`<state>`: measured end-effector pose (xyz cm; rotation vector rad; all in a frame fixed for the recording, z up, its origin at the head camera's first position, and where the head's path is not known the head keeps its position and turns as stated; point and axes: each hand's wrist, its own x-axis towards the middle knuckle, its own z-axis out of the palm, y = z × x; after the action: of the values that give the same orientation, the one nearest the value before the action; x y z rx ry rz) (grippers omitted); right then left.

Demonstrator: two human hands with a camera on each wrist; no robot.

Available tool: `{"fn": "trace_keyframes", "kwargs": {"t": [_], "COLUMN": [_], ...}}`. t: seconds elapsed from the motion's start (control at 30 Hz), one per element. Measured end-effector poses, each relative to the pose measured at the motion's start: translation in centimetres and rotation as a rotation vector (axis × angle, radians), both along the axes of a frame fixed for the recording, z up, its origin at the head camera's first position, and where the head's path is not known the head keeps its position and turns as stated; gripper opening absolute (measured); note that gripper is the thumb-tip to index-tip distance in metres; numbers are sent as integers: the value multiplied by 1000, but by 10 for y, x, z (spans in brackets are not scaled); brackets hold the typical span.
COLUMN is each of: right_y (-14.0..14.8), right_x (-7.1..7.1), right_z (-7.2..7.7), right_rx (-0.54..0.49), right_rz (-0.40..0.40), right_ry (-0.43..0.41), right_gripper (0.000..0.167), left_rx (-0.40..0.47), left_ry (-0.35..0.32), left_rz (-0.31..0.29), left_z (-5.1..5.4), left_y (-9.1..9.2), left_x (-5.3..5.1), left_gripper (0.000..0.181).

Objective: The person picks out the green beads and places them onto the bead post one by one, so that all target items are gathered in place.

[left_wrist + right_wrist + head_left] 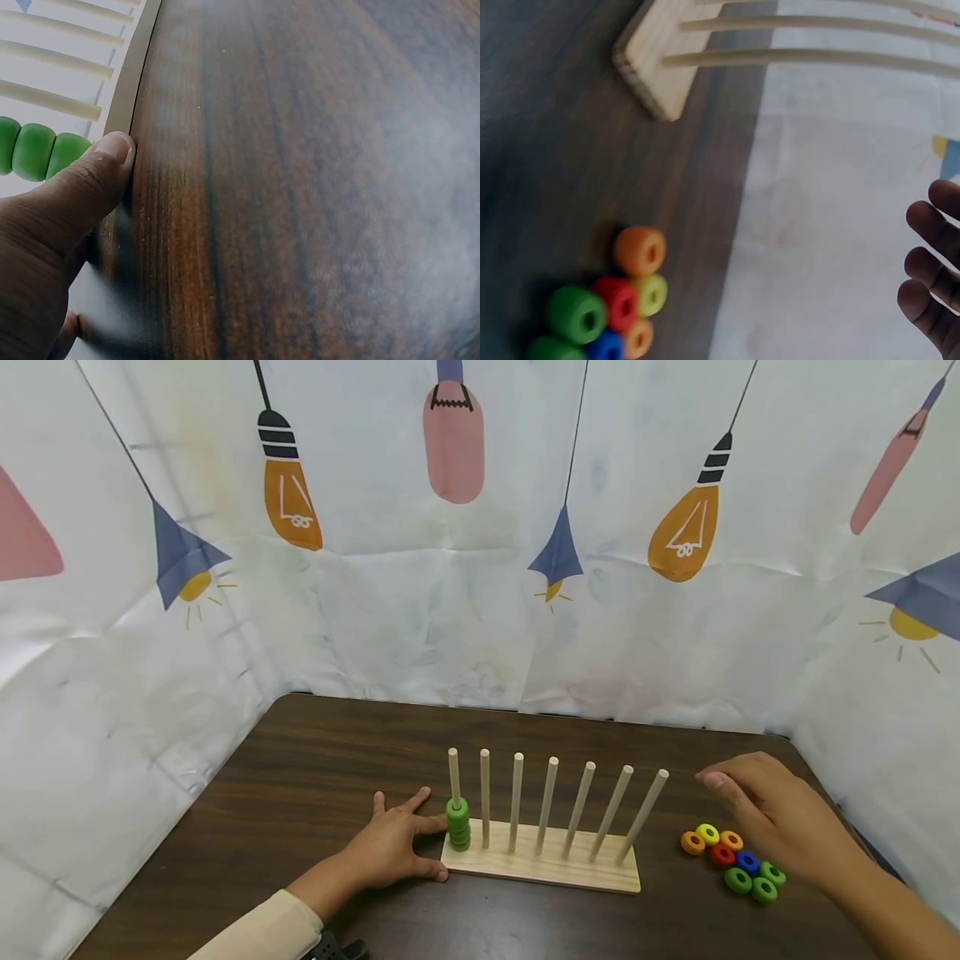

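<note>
A wooden base (540, 857) with a row of several upright pegs (547, 806) stands on the table. Green beads (458, 827) are stacked on its leftmost peg. My left hand (390, 847) touches the left end of the base, fingers spread, with the thumb (94, 176) against its edge. Above and right of the loose beads hovers my right hand (780, 814), its fingers extended and holding nothing. Those beads lie in a cluster: orange (692, 842), yellow (707, 835), red (722, 855), blue (747, 861) and green (738, 881).
The dark wooden table (322, 743) reaches back to a white printed sheet (420, 635), which also hangs along both sides. A dark band (330, 946) shows at my left wrist, below the light sleeve (262, 927).
</note>
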<state>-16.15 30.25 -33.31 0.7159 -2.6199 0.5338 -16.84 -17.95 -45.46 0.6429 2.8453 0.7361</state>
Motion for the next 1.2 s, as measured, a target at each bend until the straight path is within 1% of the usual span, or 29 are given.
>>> {"fn": "trace_keyframes", "kwargs": {"t": [0.13,0.23,0.37,0.47,0.5,0.57,0.63,0.73,0.83,0.9,1.07,1.2], "right_y": [16,27,41,51,54,60,67,76,82,85,86,88], "right_x": [5,10,16,17,17,16,17,18,19,21,23,23], "right_z": [-12,-22,-37,-48,-52,-59,-66,-78,-87,-92,-101,-106], "right_rx": [7,13,44,81,92,110,120,140,170,191,246,274], "right_rz": [-53,-124,-235,-279,-283,-281,-277,-261,-264,-275,-293,-285], "right_ry": [-56,-129,-268,-378,-411,-446,-466,-474,-511,-543,-608,-617], "right_gripper": [13,12,22,29,31,33,34,33,36,39,39,37], "left_rx": [-7,-5,-6,-10,-10,-8,-7,-5,-6,-5,-1,-5], "left_ry": [0,0,1,-1,-2,-6,-5,-3,-1,-3,-3,2], "left_rz": [-1,-4,-5,-1,0,-1,-2,-3,0,0,-3,-3], "left_z": [-1,-1,-1,-1,-1,0,0,0,0,0,0,1], "left_y": [1,2,2,1,1,1,1,1,1,1,1,0], "left_x": [-1,-1,-1,0,0,0,0,0,0,0,0,0], "left_gripper": [71,71,72,72,72,72,73,73,73,73,73,73]}}
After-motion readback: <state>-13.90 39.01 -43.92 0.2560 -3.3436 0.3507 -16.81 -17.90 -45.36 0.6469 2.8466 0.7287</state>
